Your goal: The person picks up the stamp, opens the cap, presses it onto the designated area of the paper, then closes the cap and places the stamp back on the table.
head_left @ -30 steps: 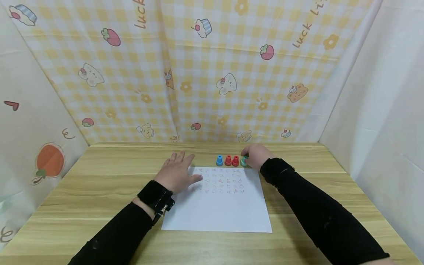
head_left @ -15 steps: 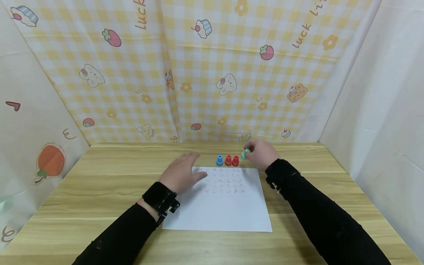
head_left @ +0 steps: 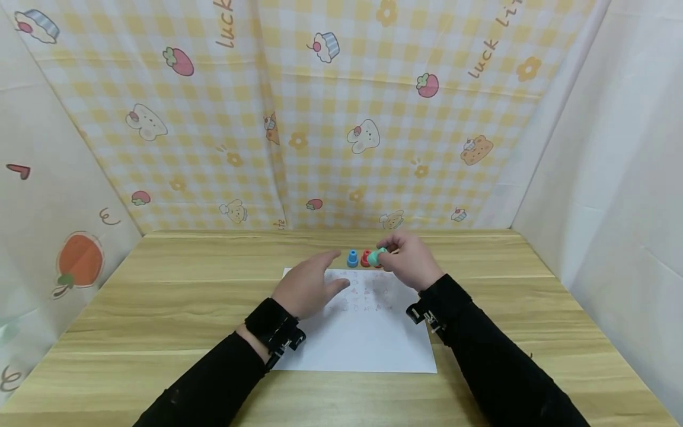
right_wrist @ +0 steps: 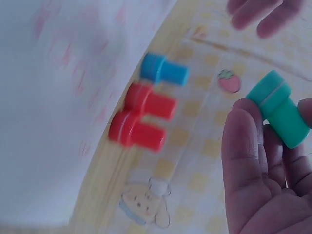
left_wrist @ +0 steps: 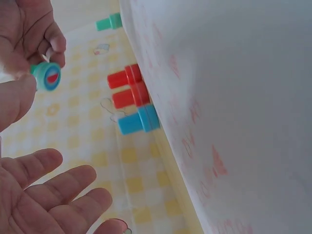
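Thumb and fingers of my right hand (head_left: pixel 415 261) pinch a green toy stamp (right_wrist: pixel 287 122), raised and tilted, level with the row of stamps. Its round end (left_wrist: pixel 51 77), blue with a red patch, faces the left wrist camera. My left hand (head_left: pixel 305 289) hovers over the left part of the paper (head_left: pixel 363 344), fingers spread, holding nothing. Along the sheet's far edge a blue stamp (head_left: pixel 353 259) and two red stamps (right_wrist: pixel 151 106) stand upright. Another green stamp (left_wrist: pixel 109 22) shows farther along in the left wrist view; the right hand hides it from the head view.
Rows of small red and faint outlined prints (head_left: pixel 354 291) cover the sheet's upper part. The wooden table (head_left: pixel 160 296) ends at a yellow checked cloth (head_left: pixel 320 148) behind, with white cloth walls (head_left: pixel 603 196) at the sides.
My right hand has picked up the green stamp from the right of the red ones and carried it left, in front of them. My left hand has moved rightward over the paper.
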Demonstrator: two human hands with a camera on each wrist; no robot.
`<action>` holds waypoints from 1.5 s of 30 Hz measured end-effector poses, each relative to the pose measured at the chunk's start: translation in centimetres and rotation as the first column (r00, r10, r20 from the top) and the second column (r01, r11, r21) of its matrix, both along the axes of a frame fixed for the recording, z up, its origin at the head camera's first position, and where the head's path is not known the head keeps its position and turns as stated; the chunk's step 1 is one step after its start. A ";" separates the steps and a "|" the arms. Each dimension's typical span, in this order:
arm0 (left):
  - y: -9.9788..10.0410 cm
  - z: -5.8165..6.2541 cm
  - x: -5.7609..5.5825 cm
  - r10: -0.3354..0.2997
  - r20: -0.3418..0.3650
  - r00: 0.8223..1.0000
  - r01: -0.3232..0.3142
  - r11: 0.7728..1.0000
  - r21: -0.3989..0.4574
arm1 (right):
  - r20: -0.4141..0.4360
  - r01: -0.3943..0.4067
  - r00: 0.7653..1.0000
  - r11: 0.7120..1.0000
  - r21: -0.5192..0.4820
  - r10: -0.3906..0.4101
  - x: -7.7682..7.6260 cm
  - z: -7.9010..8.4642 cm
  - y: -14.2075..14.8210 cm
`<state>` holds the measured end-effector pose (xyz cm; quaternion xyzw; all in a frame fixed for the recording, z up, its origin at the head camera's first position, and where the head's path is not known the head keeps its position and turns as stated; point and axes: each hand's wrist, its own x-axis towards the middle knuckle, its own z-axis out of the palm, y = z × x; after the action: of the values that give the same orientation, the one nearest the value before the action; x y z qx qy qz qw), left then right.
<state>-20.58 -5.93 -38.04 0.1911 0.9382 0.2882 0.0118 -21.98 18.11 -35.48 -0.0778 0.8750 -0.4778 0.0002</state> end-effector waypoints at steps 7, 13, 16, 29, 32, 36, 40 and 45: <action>0.6 0.1 0.5 -0.023 -0.043 0.999 0.024 0.999 0.042 | 0.061 -0.018 0.998 0.985 -0.171 0.029 0.7 -0.9 -1.1; 1.1 0.0 0.6 -0.047 -0.084 0.995 0.057 0.991 0.122 | 0.084 -0.054 0.994 0.973 -0.225 0.075 1.4 -1.0 -2.1; 1.2 -0.1 0.7 -0.045 -0.073 0.996 0.058 0.982 0.182 | 0.084 -0.082 0.991 0.964 -0.251 0.106 1.6 -1.0 -2.5; 1.4 -0.3 1.1 -0.017 -0.070 0.997 0.042 0.925 0.378 | 0.075 -0.129 0.984 0.937 -0.323 0.161 2.2 -1.0 -3.2; 1.3 -0.2 1.1 -0.022 -0.071 0.997 0.049 0.910 0.411 | 0.068 -0.165 0.979 0.937 -0.309 0.195 2.2 -1.1 -3.3; 1.1 -0.3 1.0 -0.040 -0.024 0.999 0.046 0.891 0.452 | 0.068 -0.183 0.976 0.947 -0.264 0.208 2.2 -1.0 -3.3; 0.9 -0.5 1.0 -0.044 0.002 0.999 0.038 0.883 0.467 | 0.070 -0.162 0.981 0.965 -0.208 0.180 2.4 -1.0 -3.4; 0.8 -0.6 1.1 -0.020 -0.011 1.000 0.023 0.888 0.460 | 0.063 -0.179 0.979 0.965 -0.193 0.194 2.5 -1.3 -3.5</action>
<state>-19.49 -5.12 -38.66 0.1997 0.8412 0.5014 -0.0334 -19.50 14.57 -36.80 -0.1399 0.8143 -0.5584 0.0737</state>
